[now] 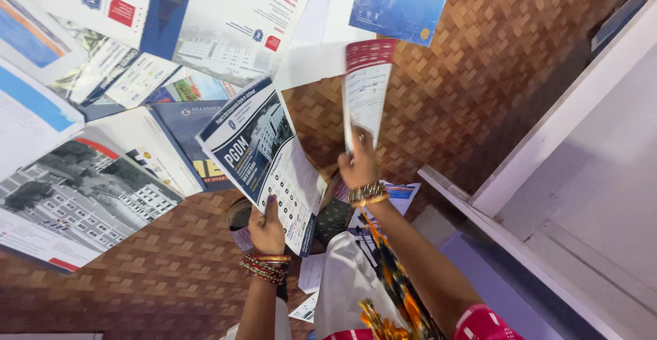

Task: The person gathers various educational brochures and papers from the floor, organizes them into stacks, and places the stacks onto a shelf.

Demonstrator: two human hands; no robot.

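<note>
My left hand (267,229), with red bangles at the wrist, grips the lower edge of a folded brochure (263,155) with a dark blue cover and a white printed page. My right hand (358,165), wearing gold bangles, holds up a narrow red-and-white leaflet (366,90) by its lower end. The two papers are side by side and a little apart, above a brown woven mat (472,86).
Several brochures and leaflets (82,196) with building photos lie spread over the mat's upper left. A blue leaflet (400,1) lies at the top. A white frame or cabinet (568,148) fills the right side. More papers (400,196) lie by my lap.
</note>
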